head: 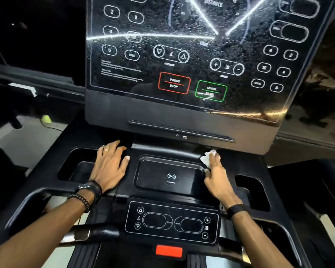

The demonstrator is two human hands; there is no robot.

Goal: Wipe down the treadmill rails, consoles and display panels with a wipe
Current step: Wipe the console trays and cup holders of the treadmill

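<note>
- Two bare hands lie on the matte black plastic console (182, 151) of the treadmill, one on each side of a glossy rounded-rectangle charging pad (170, 176).
- One left hand (110, 167) is spread flat, fingers straight, palm down just left of the pad; a ring sits on one finger, and several dark bracelets (at least one beaded) ring the wrist.
- One right hand (216, 175) presses a crumpled white wipe (207, 158) onto the console at the pad's upper right corner; the wipe is bunched under its fingers, and a single black band circles the wrist.
- One tall display panel (191, 55) stands behind, shiny and speckled with fine droplets, with a red PAUSE/STOP box and a green QUICK START box.
- One smaller control panel (171, 222) with two oval windows sits nearest the person, above one red rectangular tab (169, 250).
</note>
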